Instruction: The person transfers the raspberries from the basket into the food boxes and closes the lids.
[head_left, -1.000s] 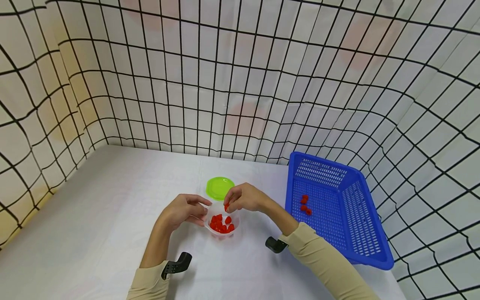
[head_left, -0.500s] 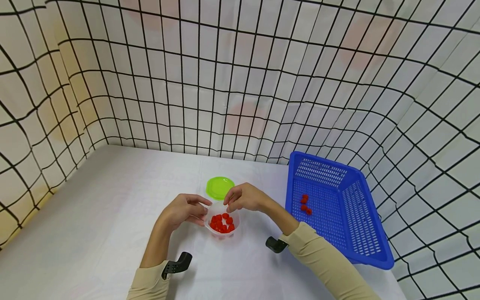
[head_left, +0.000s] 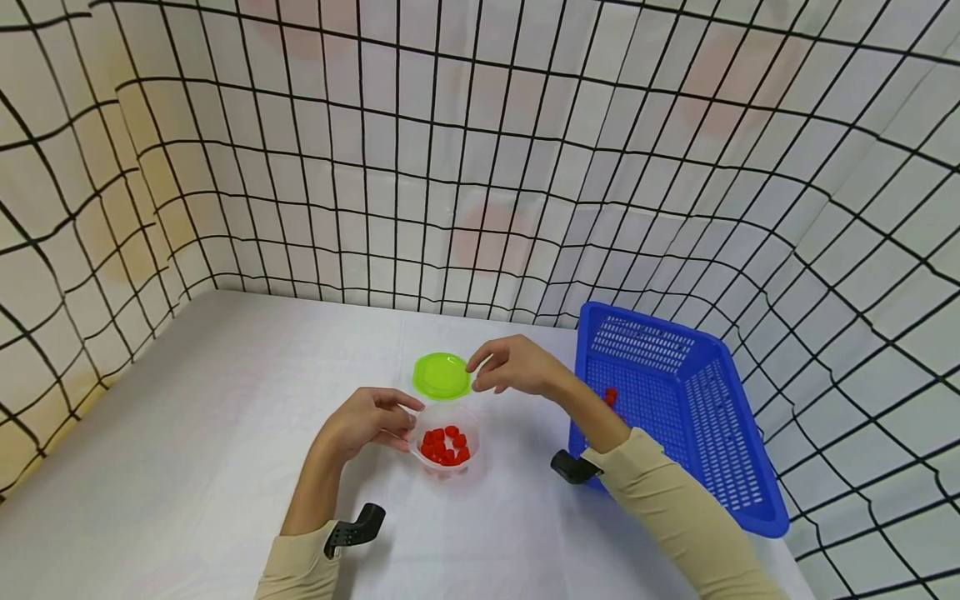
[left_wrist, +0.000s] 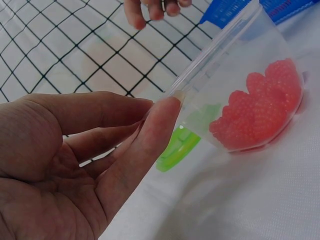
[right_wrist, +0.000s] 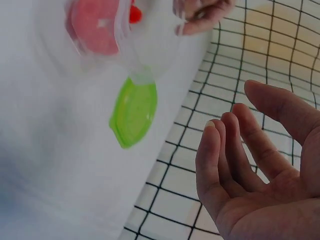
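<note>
A clear plastic tub point(head_left: 468, 421) stands on the white table with several red raspberries point(left_wrist: 265, 110) in its bottom. My left hand point(head_left: 371, 421) holds the tub at its left side, thumb and fingertips at the rim; the far fingers are partly hidden in the left wrist view. Behind the tub lies a light green lid point(head_left: 441, 377). My right hand point(head_left: 513, 365) hovers just right of the lid, its fingertips near the lid's edge in the head view. The right wrist view shows those fingers loosely bent, with nothing between them.
A blue perforated basket point(head_left: 738, 400) stands at the right, partly covered by the right forearm. A few more red raspberries point(head_left: 611, 395) lie inside it. Black wire mesh point(head_left: 472, 158) surrounds the table at the back and both sides.
The right hand let a raspberry go into the tub, then rose away from it, back and to the right. The left hand and tub have stayed in place.
</note>
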